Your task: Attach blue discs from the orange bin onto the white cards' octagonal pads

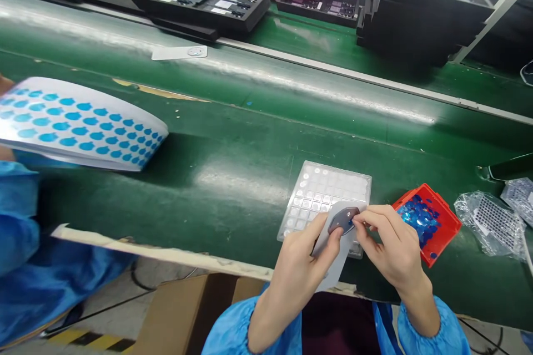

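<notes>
My left hand (297, 263) is closed around a flat white strip (335, 266) with a dark grey oval panel (342, 218) at its upper end, the thumb lying on the panel. At the panel's right edge, the thumb and fingertips of my right hand (391, 241) are pinched together. A small blue spot shows beside them; whatever they hold is too small to make out. Partly behind the strip lies a clear plastic tray (293, 213) with rows of small pale round pieces. Just right of my right hand, a red bin (447, 227) contains many small shiny blue pieces.
Bubble-wrapped parts (495, 222) lie at the right. At the left, a person in a blue sleeve holds a sheet of blue stickers (95, 122). Another white strip (179, 53) lies on the conveyor belt (258, 75). Black trays (200, 5) and people's arms are beyond it.
</notes>
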Tool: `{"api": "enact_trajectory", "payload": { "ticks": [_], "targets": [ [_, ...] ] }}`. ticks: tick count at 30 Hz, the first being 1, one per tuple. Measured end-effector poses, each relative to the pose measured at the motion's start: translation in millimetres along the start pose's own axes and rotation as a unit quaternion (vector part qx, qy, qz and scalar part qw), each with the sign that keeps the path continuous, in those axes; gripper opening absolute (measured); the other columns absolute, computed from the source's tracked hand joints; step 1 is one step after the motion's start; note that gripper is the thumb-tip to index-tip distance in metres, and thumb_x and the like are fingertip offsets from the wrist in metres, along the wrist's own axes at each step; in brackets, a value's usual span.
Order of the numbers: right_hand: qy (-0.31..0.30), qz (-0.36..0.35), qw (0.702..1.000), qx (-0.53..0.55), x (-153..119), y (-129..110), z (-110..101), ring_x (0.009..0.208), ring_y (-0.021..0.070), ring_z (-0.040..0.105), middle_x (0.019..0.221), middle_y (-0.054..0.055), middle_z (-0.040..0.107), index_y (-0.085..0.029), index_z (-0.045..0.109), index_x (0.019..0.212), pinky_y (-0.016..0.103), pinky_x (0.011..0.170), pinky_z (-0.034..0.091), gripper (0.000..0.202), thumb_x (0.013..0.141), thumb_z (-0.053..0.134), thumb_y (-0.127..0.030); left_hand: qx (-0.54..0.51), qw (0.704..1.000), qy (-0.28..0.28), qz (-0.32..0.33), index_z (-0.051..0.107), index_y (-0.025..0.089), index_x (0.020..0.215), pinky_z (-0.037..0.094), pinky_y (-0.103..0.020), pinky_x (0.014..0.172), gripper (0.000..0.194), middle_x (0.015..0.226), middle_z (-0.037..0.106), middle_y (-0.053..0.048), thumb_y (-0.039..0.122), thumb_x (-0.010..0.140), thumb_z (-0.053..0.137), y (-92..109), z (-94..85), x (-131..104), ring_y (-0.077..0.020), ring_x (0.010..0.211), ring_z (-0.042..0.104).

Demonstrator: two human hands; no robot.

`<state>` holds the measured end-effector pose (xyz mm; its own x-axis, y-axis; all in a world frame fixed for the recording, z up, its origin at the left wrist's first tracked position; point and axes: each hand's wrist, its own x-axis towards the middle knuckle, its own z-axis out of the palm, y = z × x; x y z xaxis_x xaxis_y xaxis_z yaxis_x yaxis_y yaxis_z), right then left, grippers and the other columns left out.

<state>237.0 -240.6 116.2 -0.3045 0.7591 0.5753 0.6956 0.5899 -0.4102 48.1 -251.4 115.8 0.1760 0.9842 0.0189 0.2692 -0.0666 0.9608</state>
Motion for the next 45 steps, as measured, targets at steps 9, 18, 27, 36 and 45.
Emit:
{"api": "enact_trajectory", "payload": {
  "ticks": [9,18,27,36,45],
  "targets": [
    [0.071,-0.106,0.987,-0.093,-13,9,5,0.069,0.0190,0.072,0.085,0.005,0.076,-0.020,0.069,0.113,0.030,0.059,0.059,0.021,0.099,0.071,-0.006,-0.018,1.000,0.002,0.000,0.067,0.021,0.093,0.036,-0.020,0.048,0.017,0.061,0.049,0.008,0.028,0.105,0.056,1,5.0,-4,-0.0086,0.049,0.043],
    [0.076,-0.113,0.987,-0.089,-12,10,5,0.065,0.0183,0.071,0.081,0.003,0.075,-0.023,0.068,0.112,0.029,0.056,0.059,0.022,0.099,0.070,-0.006,-0.001,1.000,0.028,0.005,0.071,0.020,0.097,0.039,-0.019,0.047,0.017,0.060,0.054,0.007,0.026,0.104,0.057,4,5.9,-2,-0.0092,0.047,0.047],
    [0.057,0.157,0.974,0.154,-3,-27,13,0.060,0.0120,0.054,0.076,-0.001,0.058,-0.023,0.058,0.087,0.022,0.050,0.048,0.017,0.100,0.059,-0.011,0.104,0.981,0.110,0.119,0.075,0.020,0.127,0.050,-0.020,0.054,0.029,0.068,0.068,0.002,0.021,0.107,0.055,-3,19.7,-6,-0.0113,0.048,0.056],
    [0.117,0.299,0.937,-0.136,-49,37,-45,0.073,0.0196,0.072,0.094,0.006,0.075,-0.021,0.069,0.109,0.031,0.065,0.060,0.017,0.104,0.065,-0.037,0.036,0.985,0.134,-0.107,0.069,0.020,0.089,0.040,-0.021,0.046,0.029,0.059,0.060,0.003,0.047,0.098,0.063,-37,-25.9,14,-0.0142,0.049,0.054],
    [-0.108,0.270,0.928,-0.234,-83,66,-62,0.116,0.0340,0.074,0.137,0.013,0.073,-0.021,0.075,0.117,0.045,0.085,0.059,0.052,0.113,0.040,-0.058,-0.069,0.971,0.098,-0.205,0.071,0.018,0.103,0.048,-0.023,0.049,0.046,0.068,0.070,-0.002,0.063,0.090,0.071,-58,-43.9,12,-0.0198,0.058,0.065]
  ]
}}
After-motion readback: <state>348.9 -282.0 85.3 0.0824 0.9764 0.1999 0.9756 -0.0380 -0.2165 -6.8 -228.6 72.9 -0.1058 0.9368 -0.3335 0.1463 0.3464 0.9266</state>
